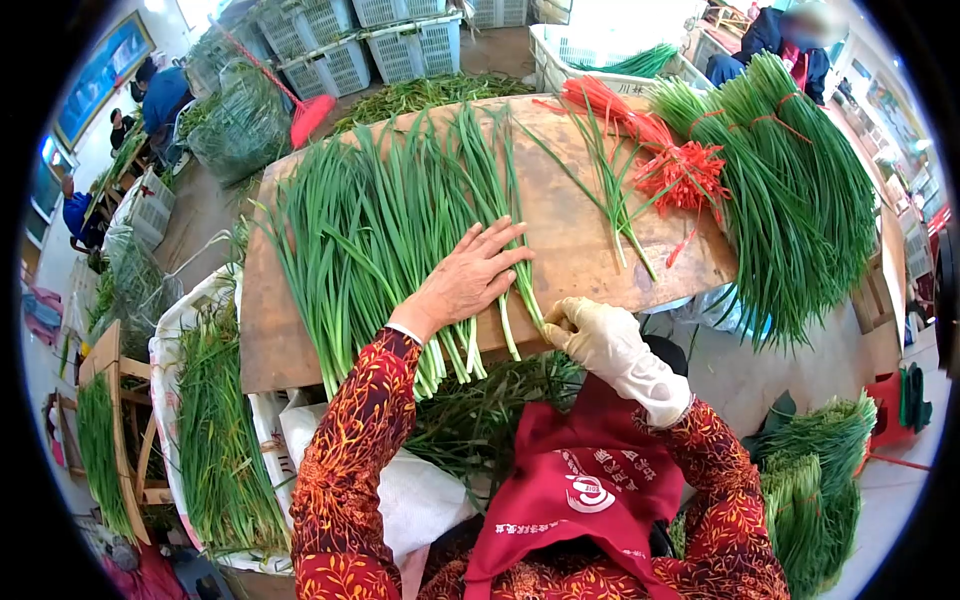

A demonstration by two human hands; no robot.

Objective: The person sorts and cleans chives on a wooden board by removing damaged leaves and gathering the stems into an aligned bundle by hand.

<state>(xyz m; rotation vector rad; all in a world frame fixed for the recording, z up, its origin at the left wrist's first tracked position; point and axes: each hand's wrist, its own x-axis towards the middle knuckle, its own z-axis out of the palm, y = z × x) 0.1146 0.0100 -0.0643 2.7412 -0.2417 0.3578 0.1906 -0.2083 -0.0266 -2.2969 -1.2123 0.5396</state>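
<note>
At the tabletop's (585,245) near edge the right hand (608,348) has its grip pinching a leafy stalk (530,298) — pointing to the far edge, past the spread left hand (462,275).

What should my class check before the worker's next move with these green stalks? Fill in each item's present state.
1. Left hand on the green stalks: ok, palm down.
2. Right hand near the stalk ends: ok, at the board's near edge.
3. Right hand's grip: cannot tell, the glove hides it.
4. Stalk ends level: not ok, they stop unevenly.
5. Loose stalks gathered in: not ok, a few lie apart.
6. Red ties in sight: ok, beside tied bundles.
</note>
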